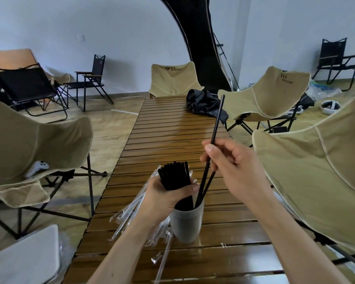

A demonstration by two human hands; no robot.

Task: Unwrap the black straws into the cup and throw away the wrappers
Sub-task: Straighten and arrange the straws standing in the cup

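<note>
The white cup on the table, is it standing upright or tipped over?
Upright. The cup stands on its base on the table, mouth upward, black straws leaning inside.

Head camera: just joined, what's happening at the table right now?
A person is sorting black straws at a wooden slat table. The left hand grips a bundle of straws above the translucent cup. The right hand pinches a single straw, its lower end already inside the cup beside another straw. Clear wrappers lie on the table left of the cup, not yet thrown away.
</note>
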